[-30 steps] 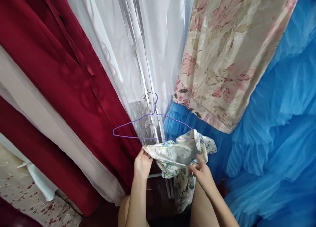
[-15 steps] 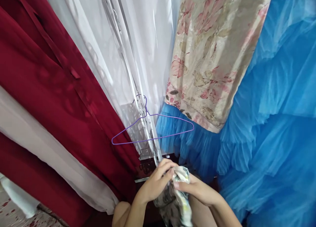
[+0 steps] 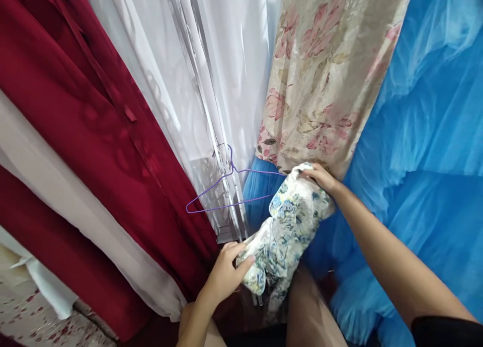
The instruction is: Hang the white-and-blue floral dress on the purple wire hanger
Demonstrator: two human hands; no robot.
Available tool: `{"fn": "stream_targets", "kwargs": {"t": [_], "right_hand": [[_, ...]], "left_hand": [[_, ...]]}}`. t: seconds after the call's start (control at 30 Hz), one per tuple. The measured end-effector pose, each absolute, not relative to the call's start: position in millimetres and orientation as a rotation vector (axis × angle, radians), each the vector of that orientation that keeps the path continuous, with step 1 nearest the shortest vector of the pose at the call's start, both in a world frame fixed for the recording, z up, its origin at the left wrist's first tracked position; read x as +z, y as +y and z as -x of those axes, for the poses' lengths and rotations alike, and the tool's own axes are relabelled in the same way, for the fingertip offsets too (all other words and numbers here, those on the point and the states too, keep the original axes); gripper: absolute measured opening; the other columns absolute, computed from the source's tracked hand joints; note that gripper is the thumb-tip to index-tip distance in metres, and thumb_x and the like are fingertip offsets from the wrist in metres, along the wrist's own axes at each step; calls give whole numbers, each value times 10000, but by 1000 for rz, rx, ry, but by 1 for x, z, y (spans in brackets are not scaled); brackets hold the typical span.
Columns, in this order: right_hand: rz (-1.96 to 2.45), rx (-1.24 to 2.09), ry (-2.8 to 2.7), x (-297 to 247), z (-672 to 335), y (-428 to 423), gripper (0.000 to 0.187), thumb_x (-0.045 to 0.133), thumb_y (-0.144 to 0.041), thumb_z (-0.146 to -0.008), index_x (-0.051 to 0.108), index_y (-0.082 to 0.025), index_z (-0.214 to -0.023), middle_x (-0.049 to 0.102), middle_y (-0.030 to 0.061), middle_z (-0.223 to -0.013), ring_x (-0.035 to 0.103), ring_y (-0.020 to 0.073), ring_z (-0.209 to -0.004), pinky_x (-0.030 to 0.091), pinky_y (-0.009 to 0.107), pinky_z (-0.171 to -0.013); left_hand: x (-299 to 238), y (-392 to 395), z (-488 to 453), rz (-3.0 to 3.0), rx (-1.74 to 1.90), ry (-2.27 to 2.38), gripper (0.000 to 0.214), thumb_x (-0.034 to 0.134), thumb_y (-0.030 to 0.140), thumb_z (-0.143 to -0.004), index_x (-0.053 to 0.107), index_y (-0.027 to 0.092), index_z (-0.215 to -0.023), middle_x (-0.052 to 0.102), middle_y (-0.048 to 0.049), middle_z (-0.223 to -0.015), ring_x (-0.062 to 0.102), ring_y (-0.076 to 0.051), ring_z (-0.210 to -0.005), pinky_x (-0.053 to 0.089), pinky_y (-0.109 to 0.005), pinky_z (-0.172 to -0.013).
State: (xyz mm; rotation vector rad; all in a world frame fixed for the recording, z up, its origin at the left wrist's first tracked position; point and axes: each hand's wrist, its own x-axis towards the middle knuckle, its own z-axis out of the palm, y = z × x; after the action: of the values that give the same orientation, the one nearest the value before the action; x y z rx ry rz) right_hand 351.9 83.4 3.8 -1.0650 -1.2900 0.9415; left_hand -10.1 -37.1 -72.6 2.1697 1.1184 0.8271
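Observation:
A white garment with a blue floral print (image 3: pixel 289 226) is stretched between my two hands. My left hand (image 3: pixel 228 269) grips its lower left edge, thumb on top. Higher up on the right, my right hand (image 3: pixel 319 178) pinches its top edge. Behind the garment hangs a purple wire hanger (image 3: pixel 211 188), its hook on a white metal strip (image 3: pixel 206 100). The garment's upper part covers the hanger's right end; whether the cloth is on the hanger or only in front of it I cannot tell.
Long red cloth (image 3: pixel 101 151) and white fabric (image 3: pixel 241 60) hang at the left and centre. A beige floral dress (image 3: pixel 320 85) and ruffled blue tulle (image 3: pixel 426 196) hang to the right. A red-speckled floor (image 3: pixel 33 307) shows at lower left.
The bunched garment has been raised and spread out. My right hand moved up and right to the hanger's right end with the cloth; my left hand stayed low, slightly lower.

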Motion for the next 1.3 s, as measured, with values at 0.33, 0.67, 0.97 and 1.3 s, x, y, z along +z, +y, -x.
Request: {"fn": "stream_targets", "kwargs": {"t": [0.33, 0.67, 0.97, 1.3], "right_hand": [[926, 1167, -1633, 26, -288, 102, 416, 835, -406, -694, 754, -203, -1049, 750, 23, -918, 654, 184, -806, 487, 289, -738], [927, 1130, -1878, 43, -278, 63, 429, 780, -459, -767, 768, -199, -1107, 757, 70, -1089, 669, 239, -948, 483, 318, -817], [927, 1167, -1794, 39, -281, 67, 434, 795, -450, -737, 775, -197, -1090, 761, 63, -1068, 673, 230, -925, 487, 316, -813], [969, 1330, -1681, 31, -274, 76, 367, 826, -403, -686, 767, -191, -980, 756, 16, -835, 647, 175, -683, 455, 265, -610]], "left_hand": [[-58, -12, 81, -2261, 1346, 1494, 112, 583, 154, -833, 673, 220, -836, 680, -28, -811, 592, -214, -849, 426, -319, -832], [-62, 71, 144, -1755, 1573, 1695, 238, 506, 195, -795, 657, 233, -975, 708, -30, -903, 623, -212, -849, 415, -276, -774], [-19, 84, 177, -1713, 1269, 1265, 214, 590, 273, -670, 610, 173, -857, 669, -31, -808, 617, -185, -712, 469, -260, -650], [51, 92, 197, -2199, 850, 1312, 96, 665, 256, -742, 672, 172, -787, 683, -15, -786, 604, -189, -763, 465, -271, -713]]}}
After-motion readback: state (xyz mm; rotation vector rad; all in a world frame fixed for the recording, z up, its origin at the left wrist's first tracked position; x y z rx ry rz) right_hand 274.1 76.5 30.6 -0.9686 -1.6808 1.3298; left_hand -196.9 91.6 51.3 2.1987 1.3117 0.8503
